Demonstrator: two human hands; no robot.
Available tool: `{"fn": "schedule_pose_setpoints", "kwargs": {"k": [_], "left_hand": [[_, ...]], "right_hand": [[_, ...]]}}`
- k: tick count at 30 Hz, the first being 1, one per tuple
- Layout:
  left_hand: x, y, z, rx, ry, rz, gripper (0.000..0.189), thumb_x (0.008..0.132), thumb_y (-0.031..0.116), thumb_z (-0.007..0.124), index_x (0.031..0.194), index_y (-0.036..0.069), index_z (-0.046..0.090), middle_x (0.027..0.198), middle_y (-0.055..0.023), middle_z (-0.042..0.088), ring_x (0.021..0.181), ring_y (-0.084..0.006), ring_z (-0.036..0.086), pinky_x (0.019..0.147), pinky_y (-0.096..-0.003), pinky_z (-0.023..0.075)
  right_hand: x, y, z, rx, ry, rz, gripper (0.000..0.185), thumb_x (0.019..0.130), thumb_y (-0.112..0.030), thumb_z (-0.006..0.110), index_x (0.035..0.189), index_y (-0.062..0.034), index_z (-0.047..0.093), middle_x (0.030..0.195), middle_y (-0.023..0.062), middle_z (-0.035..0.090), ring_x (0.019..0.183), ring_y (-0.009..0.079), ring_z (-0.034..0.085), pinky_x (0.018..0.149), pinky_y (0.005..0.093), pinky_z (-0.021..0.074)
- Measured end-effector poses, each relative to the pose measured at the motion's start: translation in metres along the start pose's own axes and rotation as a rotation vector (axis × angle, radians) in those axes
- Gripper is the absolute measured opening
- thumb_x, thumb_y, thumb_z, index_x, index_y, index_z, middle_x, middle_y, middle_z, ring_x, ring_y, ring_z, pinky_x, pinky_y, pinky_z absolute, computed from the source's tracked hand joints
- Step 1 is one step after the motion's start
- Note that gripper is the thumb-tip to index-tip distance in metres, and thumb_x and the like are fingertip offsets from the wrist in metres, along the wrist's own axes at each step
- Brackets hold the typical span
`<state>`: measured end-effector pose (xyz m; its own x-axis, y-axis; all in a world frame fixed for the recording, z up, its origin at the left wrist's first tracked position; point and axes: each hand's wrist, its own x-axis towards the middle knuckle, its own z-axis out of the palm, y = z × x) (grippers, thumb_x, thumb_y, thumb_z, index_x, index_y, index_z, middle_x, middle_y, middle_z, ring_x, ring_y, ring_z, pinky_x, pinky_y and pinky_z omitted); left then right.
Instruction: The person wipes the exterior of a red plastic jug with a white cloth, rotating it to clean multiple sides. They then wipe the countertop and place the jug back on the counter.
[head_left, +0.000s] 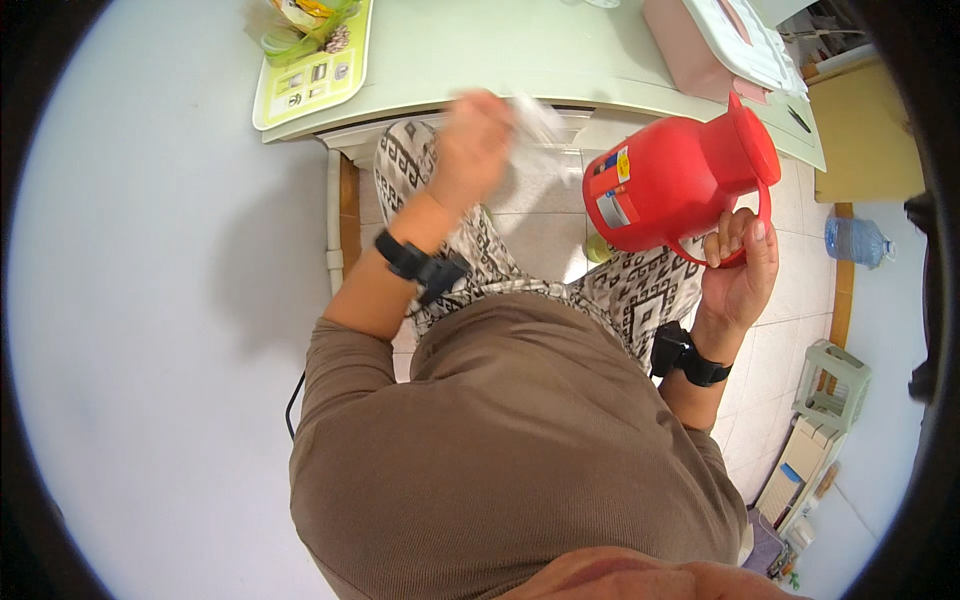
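Observation:
My right hand (739, 259) is curled around the handle of a red vacuum jug (660, 180). The jug is tilted, its lid end toward the upper right and its base toward the left. Stickers with pictures and writing mark its side near the base. Blurred by motion, my left hand (476, 150) is closed on a white, thin thing (541, 120), perhaps a tissue or cloth. That hand is in front of the table's near edge, left of the jug and apart from it. The jug hangs above my right thigh.
A pale green table (487, 52) stands before me. On it are a yellow-green tray (315, 94) bearing a green bag (311, 37), and a pink box (686, 52) with a white lid. To the right are a water bottle (855, 241) and a plastic stool (832, 386). A wall (150, 300) rises at left.

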<state>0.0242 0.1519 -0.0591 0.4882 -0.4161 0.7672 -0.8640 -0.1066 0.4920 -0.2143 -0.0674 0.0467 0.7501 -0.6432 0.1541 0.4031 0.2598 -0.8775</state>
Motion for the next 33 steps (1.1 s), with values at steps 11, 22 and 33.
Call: {"fn": "schedule_pose_setpoints", "kwargs": {"k": [11, 22, 33], "left_hand": [[0.013, -0.156, -0.022, 0.824, -0.279, -0.462, 0.033, 0.085, 0.003, 0.055, 0.116, 0.0, 0.068, 0.097, -0.0217, 0.061, 0.09, -0.0401, 0.06, 0.08, -0.0466, 0.0499], [0.01, -0.024, 0.177, 0.143, -0.363, -0.094, 0.017, 0.088, 0.008, 0.059, 0.1, 0.003, 0.07, 0.09, -0.0163, 0.06, 0.085, -0.033, 0.057, 0.076, -0.0442, 0.0476], [0.05, -0.186, -0.011, 0.766, -0.022, -0.546, 0.027, 0.085, 0.003, 0.058, 0.11, -0.006, 0.064, 0.098, -0.0253, 0.059, 0.095, -0.0409, 0.057, 0.082, -0.048, 0.046]], "right_hand": [[0.008, 0.023, -0.021, -0.037, 0.094, 0.071, 0.02, 0.098, -0.019, 0.061, 0.084, -0.0052, 0.055, 0.069, 0.0016, 0.048, 0.057, 0.0103, 0.041, 0.051, 0.026, 0.0378], [0.015, 0.033, -0.035, -0.003, 0.073, 0.075, 0.015, 0.098, -0.016, 0.059, 0.093, -0.0026, 0.058, 0.069, 0.0011, 0.049, 0.056, 0.0098, 0.042, 0.05, 0.0263, 0.0392], [0.002, 0.071, -0.064, -0.059, 0.165, 0.137, 0.016, 0.094, -0.017, 0.067, 0.095, -0.0031, 0.059, 0.068, 0.001, 0.053, 0.054, 0.0101, 0.049, 0.049, 0.0242, 0.04]]}}
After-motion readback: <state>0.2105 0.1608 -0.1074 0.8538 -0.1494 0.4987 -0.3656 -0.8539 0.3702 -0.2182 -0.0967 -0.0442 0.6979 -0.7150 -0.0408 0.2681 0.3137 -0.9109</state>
